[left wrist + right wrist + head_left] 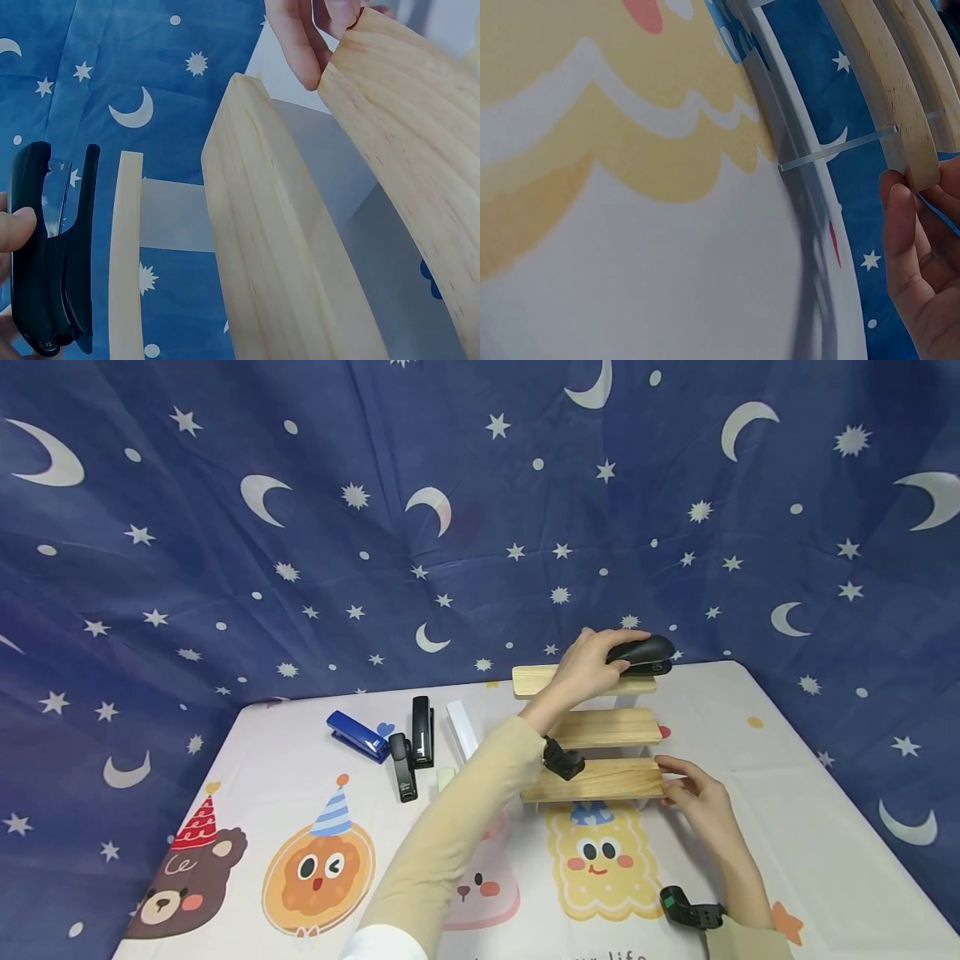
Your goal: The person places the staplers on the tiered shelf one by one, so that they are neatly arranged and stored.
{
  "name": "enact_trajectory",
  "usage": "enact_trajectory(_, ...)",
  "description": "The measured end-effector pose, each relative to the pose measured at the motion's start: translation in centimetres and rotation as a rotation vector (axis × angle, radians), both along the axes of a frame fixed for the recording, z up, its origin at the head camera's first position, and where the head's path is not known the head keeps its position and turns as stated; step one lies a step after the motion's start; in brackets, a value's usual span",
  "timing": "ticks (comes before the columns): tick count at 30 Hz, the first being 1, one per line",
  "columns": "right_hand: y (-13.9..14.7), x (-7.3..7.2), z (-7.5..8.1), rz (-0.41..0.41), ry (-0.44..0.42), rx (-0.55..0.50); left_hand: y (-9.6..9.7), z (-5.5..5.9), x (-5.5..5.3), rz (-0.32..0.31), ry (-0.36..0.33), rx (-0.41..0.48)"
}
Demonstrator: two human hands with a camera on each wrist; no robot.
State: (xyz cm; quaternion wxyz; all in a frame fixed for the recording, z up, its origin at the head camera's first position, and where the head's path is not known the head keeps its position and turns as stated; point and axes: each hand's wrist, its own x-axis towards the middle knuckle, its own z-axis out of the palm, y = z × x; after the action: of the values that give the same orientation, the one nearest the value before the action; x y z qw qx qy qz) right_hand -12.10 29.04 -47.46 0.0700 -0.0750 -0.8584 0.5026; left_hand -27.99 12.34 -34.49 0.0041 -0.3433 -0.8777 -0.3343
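Note:
My left hand (588,668) grips a large black stapler (641,653) at the right end of the top board of a three-step wooden rack (592,779). In the left wrist view the stapler (52,255) stands a small gap away from the top board's edge (126,255), fingers and thumb on its far side. My right hand (701,802) holds the right end of the lowest board. In the right wrist view its thumb and fingers pinch that board's end (919,161), beside a clear support (840,148).
Left of the rack lie a blue stapler (357,735), a tall black stapler (422,731), a small dark stapler (402,768) and a white stapler (461,727). A pale green item (446,778) is partly behind my left sleeve. A starry blue cloth (480,527) hangs behind the table.

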Motion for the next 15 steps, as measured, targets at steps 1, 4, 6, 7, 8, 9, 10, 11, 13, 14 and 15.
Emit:
enact_trajectory(1,0.0,-0.01,-0.01,0.001,0.002,0.001,0.11,0.0,-0.06,-0.008,-0.001,0.001)
enact_trajectory(4,-0.01,-0.05,-0.06,0.003,0.003,-0.002,0.45,-0.02,-0.23,-0.027,-0.014,-0.003)
enact_trajectory(6,-0.02,-0.05,-0.05,0.002,-0.001,-0.007,0.64,-0.04,-0.28,-0.035,-0.03,-0.002)
enact_trajectory(7,-0.03,-0.05,-0.04,0.001,-0.003,-0.01,0.71,-0.07,-0.28,-0.038,-0.038,-0.003)
enact_trajectory(8,-0.04,-0.05,-0.03,0.0,-0.004,-0.011,0.76,-0.12,-0.29,-0.04,-0.043,-0.001)
enact_trajectory(9,-0.04,-0.04,0.0,-0.001,-0.004,-0.012,0.79,-0.16,-0.29,-0.043,-0.047,0.003)
enact_trajectory(10,-0.05,-0.04,0.02,-0.001,-0.003,-0.012,0.83,-0.21,-0.3,-0.046,-0.05,0.007)
enact_trajectory(11,-0.06,-0.03,0.02,-0.001,-0.001,-0.011,0.85,-0.26,-0.31,-0.048,-0.051,0.011)
enact_trajectory(13,-0.05,-0.03,0.01,0.002,0.005,-0.01,0.87,-0.35,-0.3,-0.049,-0.048,0.015)
enact_trajectory(14,-0.05,-0.02,0.0,0.003,0.008,-0.01,0.86,-0.38,-0.27,-0.05,-0.045,0.017)
enact_trajectory(15,-0.03,-0.03,-0.02,0.004,0.011,-0.008,0.86,-0.39,-0.27,-0.05,-0.044,0.019)
